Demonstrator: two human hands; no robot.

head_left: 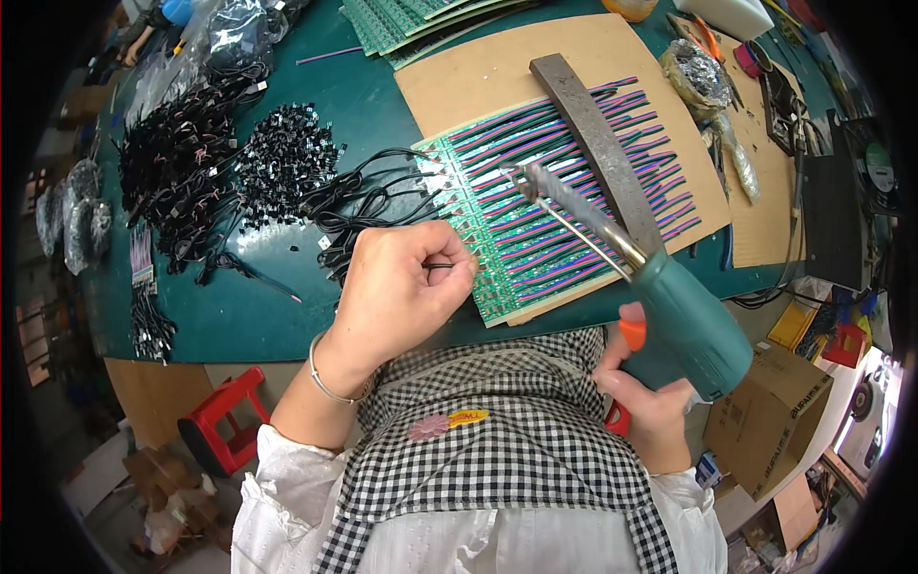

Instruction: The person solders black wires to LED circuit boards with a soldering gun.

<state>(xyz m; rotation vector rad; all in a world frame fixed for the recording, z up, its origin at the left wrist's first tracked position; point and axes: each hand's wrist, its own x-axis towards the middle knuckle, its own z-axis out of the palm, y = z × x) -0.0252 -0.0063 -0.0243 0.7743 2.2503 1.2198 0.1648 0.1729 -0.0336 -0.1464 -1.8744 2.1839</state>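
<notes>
My left hand (406,287) is closed in a pinch on a thin black cable (438,265), held at the left edge of a green circuit board panel (492,277). Rows of multicoloured flat wires (564,244) run from the panel to the right. In my right hand (645,392) is a green soldering gun (690,325) with an orange trigger, its metal tip pointing up and left above the wires. A dark metal bar (598,143) lies across the wires. Several black cables (368,206) reach the panel's upper left side.
Left on the green table (316,325) lie a heap of small black connectors (287,163) and a bundle of black cables (177,172). More circuit boards (411,24) are stacked at the back. Cardboard (521,62) sits under the panel. A red stool (225,421) stands below the table.
</notes>
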